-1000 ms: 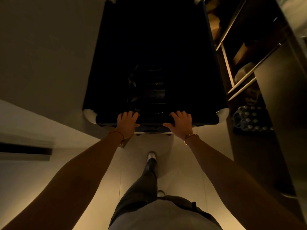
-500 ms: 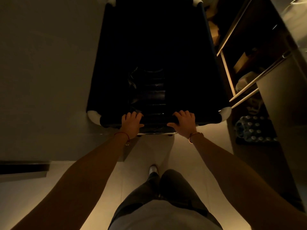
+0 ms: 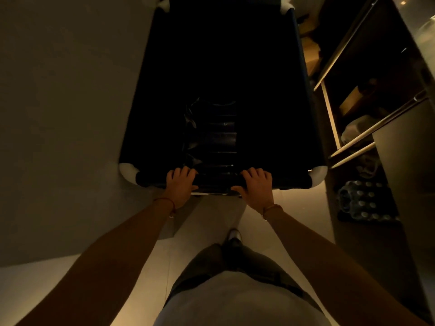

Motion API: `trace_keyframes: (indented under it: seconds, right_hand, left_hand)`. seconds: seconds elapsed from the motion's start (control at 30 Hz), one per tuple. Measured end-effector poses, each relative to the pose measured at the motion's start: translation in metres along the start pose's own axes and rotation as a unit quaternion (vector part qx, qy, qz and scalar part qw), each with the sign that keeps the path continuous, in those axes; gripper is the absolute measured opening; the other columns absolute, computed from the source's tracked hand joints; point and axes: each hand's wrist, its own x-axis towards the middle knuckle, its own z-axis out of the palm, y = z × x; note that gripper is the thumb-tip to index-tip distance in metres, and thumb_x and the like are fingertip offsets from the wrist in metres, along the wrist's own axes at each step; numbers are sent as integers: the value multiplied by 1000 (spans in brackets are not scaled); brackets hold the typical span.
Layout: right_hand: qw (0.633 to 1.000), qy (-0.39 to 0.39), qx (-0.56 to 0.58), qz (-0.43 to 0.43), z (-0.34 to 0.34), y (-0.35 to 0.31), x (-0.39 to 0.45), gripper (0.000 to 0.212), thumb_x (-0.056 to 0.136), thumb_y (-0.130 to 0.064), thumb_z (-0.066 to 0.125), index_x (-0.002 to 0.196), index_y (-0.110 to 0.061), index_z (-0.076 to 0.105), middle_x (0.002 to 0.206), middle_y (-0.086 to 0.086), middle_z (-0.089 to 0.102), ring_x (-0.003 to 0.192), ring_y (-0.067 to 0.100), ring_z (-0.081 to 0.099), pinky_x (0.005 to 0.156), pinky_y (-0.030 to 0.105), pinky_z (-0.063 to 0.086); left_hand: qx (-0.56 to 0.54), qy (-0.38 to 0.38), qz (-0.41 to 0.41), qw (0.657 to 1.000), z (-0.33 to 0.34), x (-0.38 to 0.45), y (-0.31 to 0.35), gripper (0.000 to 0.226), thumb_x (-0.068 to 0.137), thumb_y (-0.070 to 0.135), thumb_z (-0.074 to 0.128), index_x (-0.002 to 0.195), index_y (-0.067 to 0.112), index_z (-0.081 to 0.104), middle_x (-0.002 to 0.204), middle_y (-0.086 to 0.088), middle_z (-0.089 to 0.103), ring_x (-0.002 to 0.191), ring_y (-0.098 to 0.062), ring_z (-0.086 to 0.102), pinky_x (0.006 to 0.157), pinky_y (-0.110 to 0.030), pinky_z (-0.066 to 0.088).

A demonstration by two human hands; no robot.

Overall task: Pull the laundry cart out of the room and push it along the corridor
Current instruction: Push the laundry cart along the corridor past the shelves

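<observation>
The laundry cart (image 3: pixel 294 114) is a deep dark fabric bin with white corner caps, straight ahead of me in dim light. Its inside is almost black; faint folded dark shapes show near the close end. My left hand (image 3: pixel 179 187) is curled over the near top rail, left of centre. My right hand (image 3: pixel 255 186) grips the same rail to the right. Both arms are stretched forward, with thin bands on the wrists.
A plain wall (image 3: pixel 70 90) runs close along the cart's left side. Shelving (image 3: pixel 334 128) with light rails, boxes and bundles stands on the right, with a pack of bottles (image 3: pixel 367 201) on the floor beside it. Pale tiled floor (image 3: pixel 211 220) lies under my feet.
The cart and my hands have stayed together while I stepped; the wall edge and door frame at lower left slid out of view, and my legs changed stance.
</observation>
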Motion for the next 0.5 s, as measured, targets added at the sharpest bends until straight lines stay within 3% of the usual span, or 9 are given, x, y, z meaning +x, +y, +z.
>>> trace_keyframes:
  seconds: [0.5]
  right_hand:
    - [998,-61,16,2,-8,0,4,61,88,-62,45,127,-16,50,125,11,54,117,31,46,102,43,29]
  left_hand:
    - [-21,-3,-5,1000,-1,-3,-1,46,89,35,57,130,19,44,128,-12,49,117,-32,43,104,-45,28]
